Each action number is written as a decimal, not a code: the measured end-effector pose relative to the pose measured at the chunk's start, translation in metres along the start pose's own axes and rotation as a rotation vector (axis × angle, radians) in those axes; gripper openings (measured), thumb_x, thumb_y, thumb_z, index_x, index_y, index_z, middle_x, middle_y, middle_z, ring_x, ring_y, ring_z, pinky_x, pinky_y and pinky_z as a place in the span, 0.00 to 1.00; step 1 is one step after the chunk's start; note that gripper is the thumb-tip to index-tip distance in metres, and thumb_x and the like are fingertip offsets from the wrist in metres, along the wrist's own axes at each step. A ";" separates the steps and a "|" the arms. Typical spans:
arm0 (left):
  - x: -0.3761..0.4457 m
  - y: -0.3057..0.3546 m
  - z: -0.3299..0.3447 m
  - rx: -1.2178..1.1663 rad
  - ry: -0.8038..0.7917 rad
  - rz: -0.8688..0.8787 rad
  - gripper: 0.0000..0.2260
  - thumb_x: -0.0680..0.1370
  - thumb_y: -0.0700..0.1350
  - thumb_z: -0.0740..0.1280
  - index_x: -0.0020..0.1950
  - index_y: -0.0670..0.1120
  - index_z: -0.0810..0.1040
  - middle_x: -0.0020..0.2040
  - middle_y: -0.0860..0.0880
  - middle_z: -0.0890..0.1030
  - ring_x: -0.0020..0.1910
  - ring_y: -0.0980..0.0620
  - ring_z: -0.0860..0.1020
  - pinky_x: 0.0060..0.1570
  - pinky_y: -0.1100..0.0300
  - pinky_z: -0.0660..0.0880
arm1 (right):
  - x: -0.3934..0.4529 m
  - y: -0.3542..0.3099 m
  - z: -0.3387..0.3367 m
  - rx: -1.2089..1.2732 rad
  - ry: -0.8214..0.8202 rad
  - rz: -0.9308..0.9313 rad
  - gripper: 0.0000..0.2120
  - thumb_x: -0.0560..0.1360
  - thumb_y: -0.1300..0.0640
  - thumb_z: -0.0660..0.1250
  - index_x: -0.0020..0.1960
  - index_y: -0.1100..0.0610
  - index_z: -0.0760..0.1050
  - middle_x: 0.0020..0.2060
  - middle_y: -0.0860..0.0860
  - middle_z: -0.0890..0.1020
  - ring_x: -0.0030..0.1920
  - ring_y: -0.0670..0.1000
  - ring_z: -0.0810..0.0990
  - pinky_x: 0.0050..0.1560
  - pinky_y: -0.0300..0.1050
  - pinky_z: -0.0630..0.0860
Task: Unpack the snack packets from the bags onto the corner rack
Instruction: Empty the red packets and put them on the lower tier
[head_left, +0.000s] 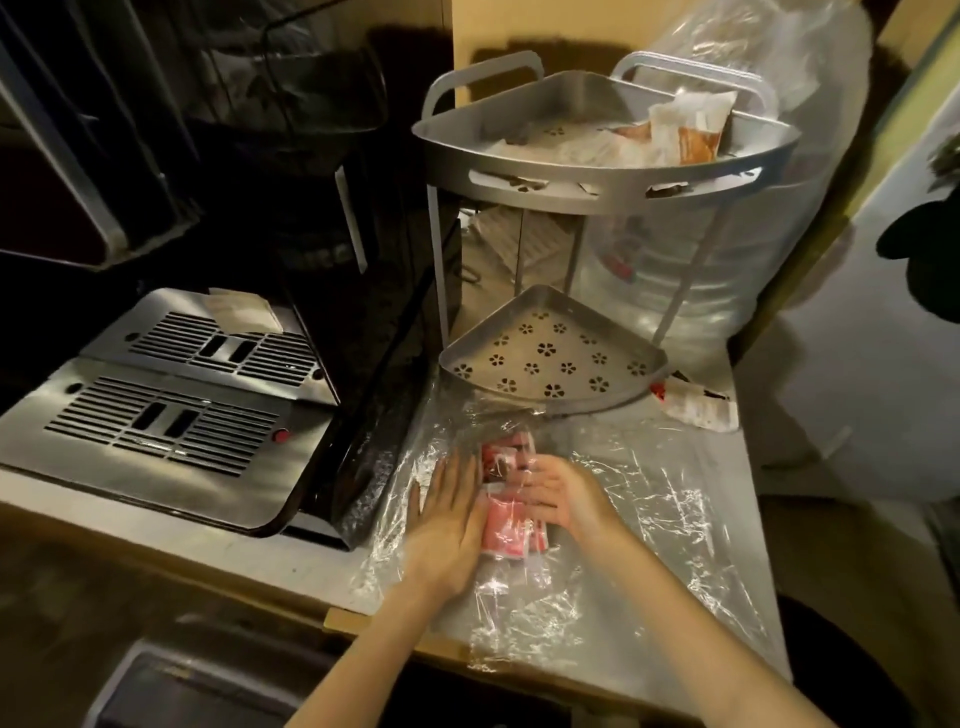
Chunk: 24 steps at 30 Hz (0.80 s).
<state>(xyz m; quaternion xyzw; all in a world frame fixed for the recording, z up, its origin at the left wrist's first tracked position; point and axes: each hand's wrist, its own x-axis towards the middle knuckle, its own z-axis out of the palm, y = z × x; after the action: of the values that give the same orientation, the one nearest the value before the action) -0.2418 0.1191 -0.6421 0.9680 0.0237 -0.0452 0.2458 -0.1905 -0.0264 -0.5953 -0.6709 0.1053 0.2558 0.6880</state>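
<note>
A large clear plastic bag (737, 249) stands at the back right of the counter (748, 467), bulging behind the corner rack (597, 171); what it holds is too blurred to name. The two-tier grey rack sits just in front of it. Its upper tray (519, 111) holds several pale and orange snack packets (685, 124), some flat, one leaning against the rear rail. The lower tray (545, 353), punched with flower-shaped holes, holds nothing visible. To the left sits a black and steel coffee machine (171, 405). A flattened clear bag (634, 499) lies spread on the counter in front of the rack, with a small pile of red packets (511, 514) on it. The left hand (447, 525) rests flat beside the pile, fingers straight. The right hand (563, 493) curls its fingers around the pile's other side. One loose packet (698, 408) lies right of the lower tray.
</note>
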 end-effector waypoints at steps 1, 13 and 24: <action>0.000 0.001 0.000 0.005 -0.004 -0.003 0.34 0.69 0.65 0.25 0.73 0.56 0.37 0.73 0.57 0.36 0.73 0.58 0.37 0.62 0.64 0.22 | -0.001 0.000 -0.002 -0.044 0.012 -0.021 0.08 0.79 0.59 0.57 0.50 0.56 0.75 0.45 0.55 0.81 0.41 0.50 0.80 0.40 0.39 0.77; 0.002 0.003 -0.005 0.049 -0.081 -0.029 0.25 0.78 0.60 0.35 0.73 0.54 0.36 0.75 0.54 0.38 0.72 0.56 0.36 0.67 0.56 0.30 | -0.010 0.029 -0.049 -1.029 0.377 -0.416 0.22 0.78 0.56 0.59 0.71 0.53 0.63 0.72 0.48 0.65 0.73 0.49 0.59 0.72 0.43 0.53; 0.007 0.065 -0.020 0.086 0.251 0.184 0.20 0.79 0.49 0.55 0.70 0.46 0.66 0.73 0.45 0.64 0.72 0.45 0.62 0.71 0.47 0.54 | -0.020 0.030 -0.079 -1.013 0.617 -0.276 0.28 0.77 0.50 0.60 0.74 0.56 0.57 0.75 0.54 0.59 0.75 0.54 0.51 0.74 0.50 0.48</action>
<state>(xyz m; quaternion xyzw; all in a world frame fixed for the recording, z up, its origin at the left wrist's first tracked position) -0.2292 0.0715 -0.5946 0.9737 -0.0365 0.0979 0.2024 -0.2070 -0.1085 -0.6179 -0.9655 0.0769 -0.0239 0.2477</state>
